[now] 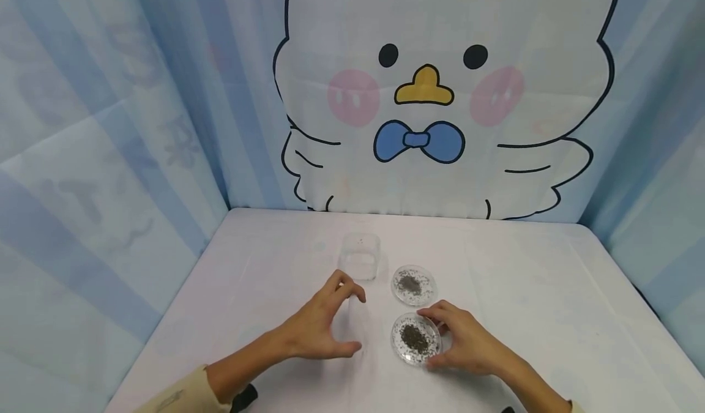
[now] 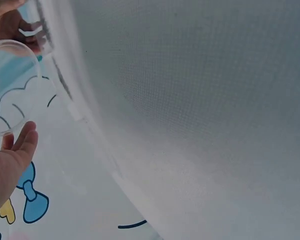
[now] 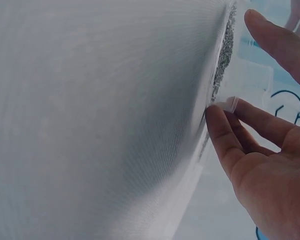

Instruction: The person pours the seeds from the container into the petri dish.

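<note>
My left hand (image 1: 316,327) holds a clear round dish lid (image 1: 357,318) tilted up on edge, thumb at the near side and fingers at the far side. In the left wrist view the lid's rim (image 2: 38,67) shows above my fingertips, while the thumb is out of frame. With thumb and fingers my right hand (image 1: 468,339) grips the nearer petri dish (image 1: 414,338) at its right side. Dark grains lie heaped in its middle, with specks scattered around them. The right wrist view shows this dish edge-on, its grains (image 3: 224,55) between my thumb and fingers.
Just beyond the gripped dish stands a second petri dish (image 1: 414,285) with dark grains. A clear, square-cornered container (image 1: 360,257) sits farther back and to the left. A white cloth covers the table (image 1: 523,278); printed curtains (image 1: 418,186) rise behind and on both sides.
</note>
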The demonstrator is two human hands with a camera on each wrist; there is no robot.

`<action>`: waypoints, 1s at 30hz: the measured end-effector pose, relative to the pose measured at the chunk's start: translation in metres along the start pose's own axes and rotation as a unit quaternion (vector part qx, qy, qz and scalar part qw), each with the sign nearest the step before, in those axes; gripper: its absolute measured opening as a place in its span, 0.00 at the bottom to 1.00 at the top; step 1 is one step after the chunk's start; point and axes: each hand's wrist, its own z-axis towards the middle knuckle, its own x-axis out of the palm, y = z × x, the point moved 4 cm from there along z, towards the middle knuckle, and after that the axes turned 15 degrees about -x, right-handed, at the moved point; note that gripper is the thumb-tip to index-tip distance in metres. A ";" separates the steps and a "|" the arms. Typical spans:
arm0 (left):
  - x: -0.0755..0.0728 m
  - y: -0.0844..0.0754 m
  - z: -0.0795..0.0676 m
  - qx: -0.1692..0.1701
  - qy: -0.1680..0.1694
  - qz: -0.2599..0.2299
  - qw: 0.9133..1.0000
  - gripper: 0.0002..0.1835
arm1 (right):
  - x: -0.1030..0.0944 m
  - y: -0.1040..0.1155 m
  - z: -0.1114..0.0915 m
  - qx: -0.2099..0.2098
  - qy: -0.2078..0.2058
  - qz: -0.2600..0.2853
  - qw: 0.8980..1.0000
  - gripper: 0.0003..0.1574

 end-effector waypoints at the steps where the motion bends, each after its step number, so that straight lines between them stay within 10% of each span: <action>1: 0.001 -0.001 0.001 0.002 0.002 -0.001 1.000 0.35 | 0.000 0.000 0.000 0.001 0.000 0.001 1.000 0.55; 17: 0.040 -0.031 0.039 0.023 0.071 0.044 0.996 0.40 | -0.009 0.000 -0.008 0.010 -0.001 0.023 1.000 0.60; 30: 0.092 -0.050 0.067 0.109 0.121 0.219 0.962 0.36 | -0.033 -0.009 -0.037 0.049 -0.038 -0.045 0.997 0.36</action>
